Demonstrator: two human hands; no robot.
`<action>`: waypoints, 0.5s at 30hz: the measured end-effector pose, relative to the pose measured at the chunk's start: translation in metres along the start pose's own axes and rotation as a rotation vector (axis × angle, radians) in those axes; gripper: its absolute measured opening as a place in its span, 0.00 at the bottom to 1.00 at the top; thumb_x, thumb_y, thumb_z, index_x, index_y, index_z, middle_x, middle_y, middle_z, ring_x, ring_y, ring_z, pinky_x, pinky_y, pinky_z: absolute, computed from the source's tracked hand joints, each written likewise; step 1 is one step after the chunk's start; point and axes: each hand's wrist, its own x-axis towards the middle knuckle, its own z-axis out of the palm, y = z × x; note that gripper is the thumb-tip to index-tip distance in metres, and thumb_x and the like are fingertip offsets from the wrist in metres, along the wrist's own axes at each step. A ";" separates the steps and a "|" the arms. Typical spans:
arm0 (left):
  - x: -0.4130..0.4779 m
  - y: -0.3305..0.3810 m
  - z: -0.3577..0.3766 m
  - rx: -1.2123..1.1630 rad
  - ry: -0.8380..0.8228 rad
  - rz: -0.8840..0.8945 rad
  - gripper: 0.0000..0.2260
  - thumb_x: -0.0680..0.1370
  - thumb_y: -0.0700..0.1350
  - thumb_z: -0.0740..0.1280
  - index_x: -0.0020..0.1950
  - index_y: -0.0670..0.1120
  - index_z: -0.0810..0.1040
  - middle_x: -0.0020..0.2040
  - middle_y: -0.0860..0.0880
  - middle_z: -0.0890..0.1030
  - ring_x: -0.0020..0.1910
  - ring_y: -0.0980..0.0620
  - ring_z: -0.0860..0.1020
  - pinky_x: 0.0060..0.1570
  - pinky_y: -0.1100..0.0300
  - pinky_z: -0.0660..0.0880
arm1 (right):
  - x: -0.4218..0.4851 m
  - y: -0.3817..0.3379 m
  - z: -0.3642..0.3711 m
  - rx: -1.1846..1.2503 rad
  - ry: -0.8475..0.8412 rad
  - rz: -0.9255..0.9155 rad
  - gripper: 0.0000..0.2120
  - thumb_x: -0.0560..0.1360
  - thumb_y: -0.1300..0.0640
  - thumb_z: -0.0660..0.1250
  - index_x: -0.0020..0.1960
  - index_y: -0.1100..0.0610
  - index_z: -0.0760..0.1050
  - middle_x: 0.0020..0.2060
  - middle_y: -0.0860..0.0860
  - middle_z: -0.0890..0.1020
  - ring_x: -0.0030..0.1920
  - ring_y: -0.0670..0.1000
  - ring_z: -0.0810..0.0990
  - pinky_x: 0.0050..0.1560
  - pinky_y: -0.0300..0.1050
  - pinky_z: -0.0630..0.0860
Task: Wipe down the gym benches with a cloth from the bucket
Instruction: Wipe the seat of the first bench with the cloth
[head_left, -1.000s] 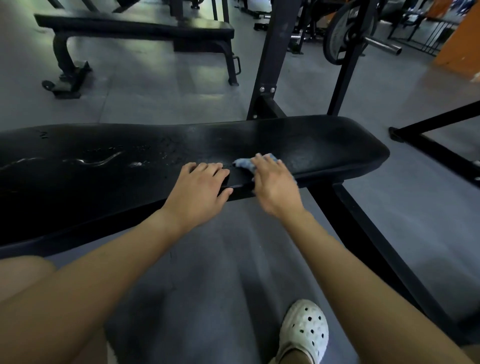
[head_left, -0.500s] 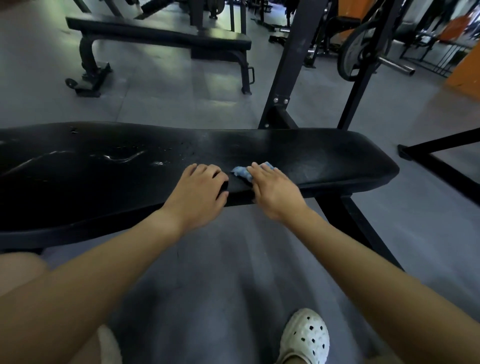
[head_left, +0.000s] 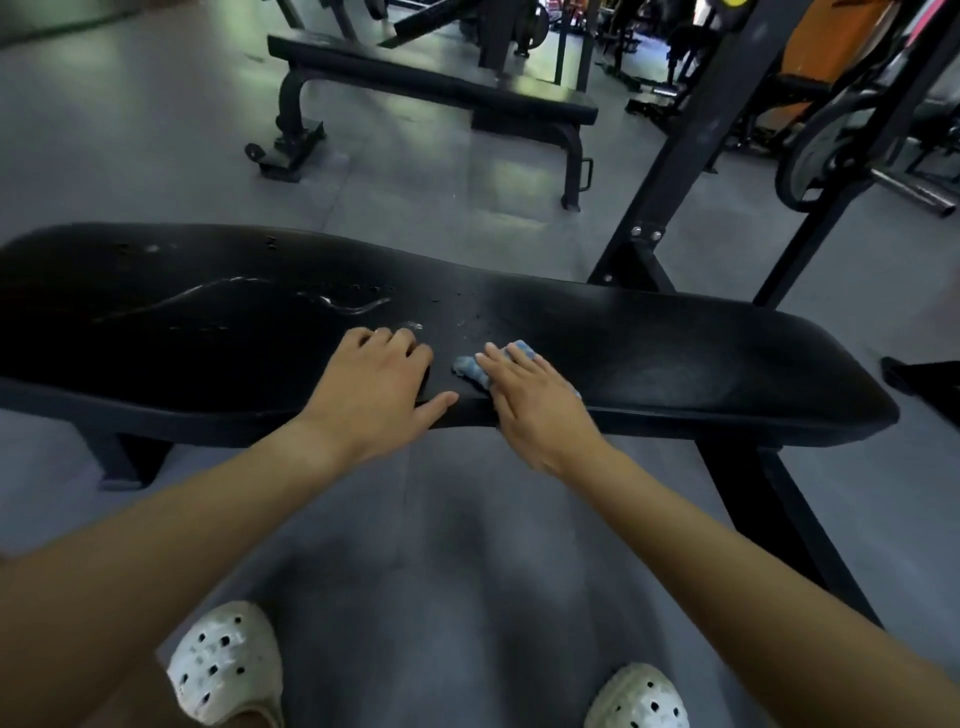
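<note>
Wiping is under way: the right hand (head_left: 540, 400), fingers straight and together, presses the blue cloth (head_left: 470, 368) flat on the desk (head_left: 701, 353) near its front edge. The left hand (head_left: 379, 384), thumb spread, rests just beside it. Wet streaks (head_left: 343, 304) lie leftward, so the next stroke should probably sweep there. Since the earlier frame the hands have drawn slightly apart.
</note>
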 end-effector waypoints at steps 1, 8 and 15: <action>-0.002 -0.005 0.000 -0.011 -0.008 0.010 0.28 0.80 0.69 0.54 0.62 0.50 0.79 0.58 0.50 0.81 0.57 0.49 0.78 0.63 0.49 0.71 | 0.007 0.005 -0.002 -0.005 -0.022 -0.002 0.24 0.85 0.54 0.51 0.81 0.52 0.59 0.81 0.49 0.59 0.81 0.50 0.54 0.80 0.47 0.48; -0.011 -0.034 -0.004 -0.218 -0.092 0.134 0.27 0.83 0.64 0.57 0.76 0.50 0.72 0.75 0.51 0.73 0.72 0.52 0.72 0.75 0.53 0.64 | 0.082 0.005 0.001 -0.015 -0.075 0.200 0.22 0.84 0.55 0.48 0.78 0.56 0.62 0.78 0.56 0.63 0.78 0.60 0.60 0.77 0.56 0.58; -0.008 -0.042 -0.002 -0.206 -0.101 0.176 0.25 0.82 0.63 0.60 0.73 0.50 0.75 0.66 0.51 0.79 0.63 0.51 0.77 0.65 0.50 0.73 | 0.052 -0.016 0.005 0.014 -0.163 -0.099 0.24 0.86 0.51 0.49 0.82 0.49 0.54 0.81 0.47 0.55 0.82 0.49 0.49 0.81 0.53 0.50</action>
